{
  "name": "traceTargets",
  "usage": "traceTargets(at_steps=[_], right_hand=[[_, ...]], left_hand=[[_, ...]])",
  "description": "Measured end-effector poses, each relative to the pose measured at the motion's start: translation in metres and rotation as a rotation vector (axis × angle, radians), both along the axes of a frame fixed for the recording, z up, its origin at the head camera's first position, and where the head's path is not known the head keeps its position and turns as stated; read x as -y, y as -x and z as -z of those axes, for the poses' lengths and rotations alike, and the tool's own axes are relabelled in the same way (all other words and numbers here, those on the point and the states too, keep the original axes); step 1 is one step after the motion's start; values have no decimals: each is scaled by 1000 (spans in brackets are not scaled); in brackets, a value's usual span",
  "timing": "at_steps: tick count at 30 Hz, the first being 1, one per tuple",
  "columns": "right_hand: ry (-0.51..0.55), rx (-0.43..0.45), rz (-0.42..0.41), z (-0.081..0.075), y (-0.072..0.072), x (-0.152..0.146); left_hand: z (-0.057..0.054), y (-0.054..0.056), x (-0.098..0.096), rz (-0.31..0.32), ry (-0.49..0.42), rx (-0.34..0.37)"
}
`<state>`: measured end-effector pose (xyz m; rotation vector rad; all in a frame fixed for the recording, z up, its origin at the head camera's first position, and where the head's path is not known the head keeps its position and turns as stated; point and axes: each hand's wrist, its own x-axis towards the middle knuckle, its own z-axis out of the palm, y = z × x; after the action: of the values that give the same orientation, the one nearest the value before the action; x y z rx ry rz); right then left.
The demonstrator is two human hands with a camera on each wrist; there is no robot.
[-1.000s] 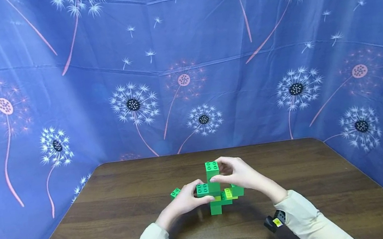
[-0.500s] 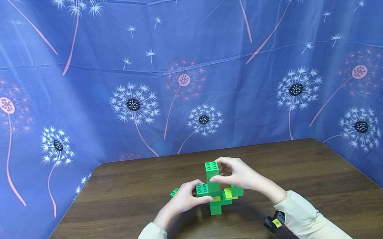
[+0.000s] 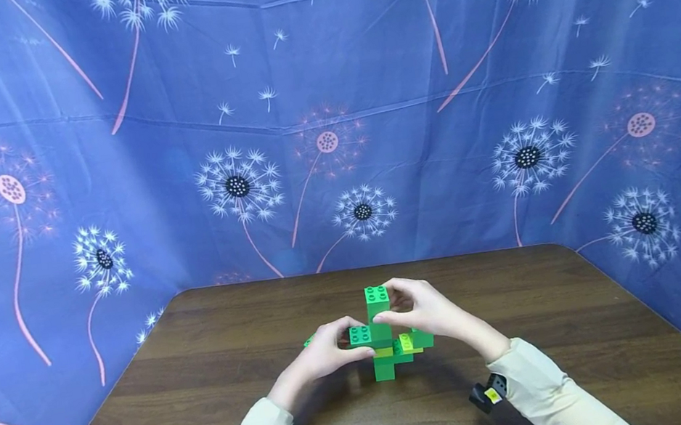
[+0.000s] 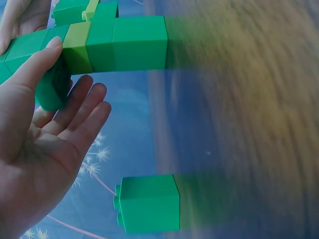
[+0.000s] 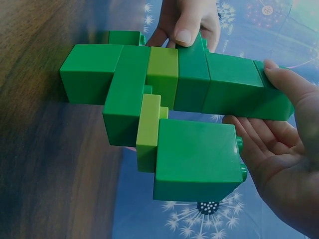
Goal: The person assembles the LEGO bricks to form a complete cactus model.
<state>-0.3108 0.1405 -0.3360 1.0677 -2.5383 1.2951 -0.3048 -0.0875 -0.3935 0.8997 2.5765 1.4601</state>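
A toy brick build in green and lime stands upright on the table, with side arms to left and right. My right hand grips its tall column near the top, thumb in front and fingers behind. Around the left arm's dark green brick is my left hand. Its thumb lies on the front of that brick, the index finger is mostly hidden behind, and the other fingers extend loosely. The right arm carries a lime plate under a green brick. Both hands are beside the build.
A loose green brick sits on the table behind the left hand, mostly covered in the head view. The brown wooden table ends at a blue dandelion-print cloth. Dark wrist cameras hang below both cream sleeves.
My left hand has shifted slightly left, its thumb sliding off the column's middle and covering more of the loose brick. The right hand and the build stay nearly still.
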Motion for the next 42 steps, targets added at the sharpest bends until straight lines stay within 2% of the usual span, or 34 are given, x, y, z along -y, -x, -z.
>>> traceTargets(at_steps=[9, 19, 26, 34, 42], right_hand=[[13, -1, -4, 1, 0, 1], [7, -4, 0, 1, 0, 1], [4, -19, 9, 3, 1, 0], [6, -24, 18, 5, 2, 0], [4, -29, 22, 6, 3, 0]], left_hand=[[-4, -1, 12, -16, 1, 12], [-7, 0, 22, -2, -6, 13], [-5, 3, 34, -28, 15, 13], [0, 7, 43, -65, -11, -12], [5, 10, 51, -131, -41, -33]])
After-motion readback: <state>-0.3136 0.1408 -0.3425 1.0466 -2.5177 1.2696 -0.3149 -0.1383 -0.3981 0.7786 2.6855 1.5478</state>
